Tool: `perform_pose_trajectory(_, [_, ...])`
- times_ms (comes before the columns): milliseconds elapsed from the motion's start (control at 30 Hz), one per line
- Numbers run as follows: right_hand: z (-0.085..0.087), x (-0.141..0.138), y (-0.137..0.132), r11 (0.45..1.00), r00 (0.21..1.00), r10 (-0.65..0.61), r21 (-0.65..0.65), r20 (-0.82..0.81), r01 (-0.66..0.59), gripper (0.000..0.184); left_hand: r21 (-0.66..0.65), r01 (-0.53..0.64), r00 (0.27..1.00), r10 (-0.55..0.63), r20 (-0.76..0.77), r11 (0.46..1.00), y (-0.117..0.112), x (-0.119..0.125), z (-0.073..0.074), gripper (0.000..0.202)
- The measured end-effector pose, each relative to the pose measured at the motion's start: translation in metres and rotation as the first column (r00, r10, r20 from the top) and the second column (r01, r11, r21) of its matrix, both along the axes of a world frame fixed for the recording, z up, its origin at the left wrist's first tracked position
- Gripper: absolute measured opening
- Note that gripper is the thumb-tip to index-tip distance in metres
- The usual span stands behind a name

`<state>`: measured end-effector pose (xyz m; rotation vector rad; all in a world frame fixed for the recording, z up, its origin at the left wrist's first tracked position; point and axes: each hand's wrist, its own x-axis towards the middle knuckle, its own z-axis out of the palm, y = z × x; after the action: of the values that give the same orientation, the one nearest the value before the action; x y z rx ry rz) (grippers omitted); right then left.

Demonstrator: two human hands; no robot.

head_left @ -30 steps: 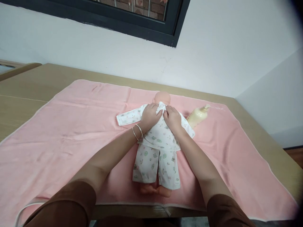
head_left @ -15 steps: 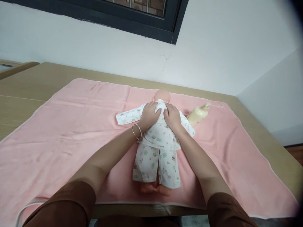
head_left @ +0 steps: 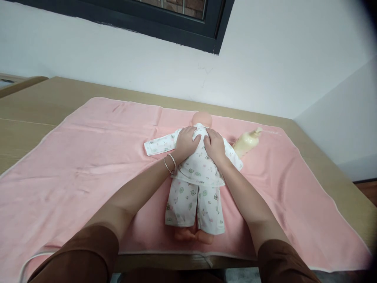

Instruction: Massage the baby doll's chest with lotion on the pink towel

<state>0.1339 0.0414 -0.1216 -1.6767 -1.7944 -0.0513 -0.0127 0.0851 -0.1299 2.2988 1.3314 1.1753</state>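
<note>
A baby doll [head_left: 202,118] lies with its head toward the wall and no facial features showing. It wears a white printed top [head_left: 198,169] and matching trousers [head_left: 181,202]; its feet [head_left: 194,236] stick out at the near end. My left hand [head_left: 187,142] lies flat on the left side of its upper back, fingers stretched toward the shoulder. On the right side of the upper back rests my right hand [head_left: 214,145], also flat, its thumb close to the left thumb. Neither hand grips anything.
A pink blanket [head_left: 103,157] covers most of the wooden table [head_left: 73,87]. Right of the doll lies a pale yellow pump bottle [head_left: 246,142] on its side. A white cable [head_left: 32,257] runs at the lower left. Behind the table is a white wall [head_left: 176,70] with a dark-framed window [head_left: 182,33].
</note>
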Motion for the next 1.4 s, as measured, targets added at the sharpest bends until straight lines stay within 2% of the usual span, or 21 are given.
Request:
perform_pose_trajectory(533, [0.001,-0.001,-0.001,1.000,1.000,-0.012,0.009,-0.010,0.012,0.043,0.005,0.005,1.000,-0.005,0.000,1.000,0.000,0.000,0.000,0.033])
perform_pose_trajectory(900, [0.010,-0.011,-0.009,0.966,0.975,-0.191,-0.153,0.114,0.207,0.053,0.023,-0.111,0.988,0.112,-0.104,0.994,-0.005,0.001,0.003,0.034])
perform_pose_trajectory(1000, [0.010,-0.006,-0.007,0.970,0.982,-0.144,-0.178,0.126,0.165,0.054,0.009,-0.093,0.988,0.093,-0.121,0.996,-0.002,0.001,0.004,0.035])
perform_pose_trajectory(1133, [0.008,0.002,-0.003,0.976,0.993,-0.042,-0.208,0.109,0.064,0.056,0.002,-0.004,0.992,0.005,-0.125,1.000,0.001,0.000,0.005,0.036])
perform_pose_trajectory(1233, [0.006,0.004,-0.002,0.985,0.995,-0.027,-0.168,0.099,0.044,0.055,0.042,0.031,0.991,-0.026,-0.132,0.999,0.001,-0.001,0.006,0.033])
perform_pose_trajectory(1400, [0.006,-0.003,-0.008,0.996,0.993,-0.061,-0.054,0.104,0.067,0.048,0.174,0.023,0.990,0.003,-0.144,0.985,-0.007,-0.001,0.004,0.031])
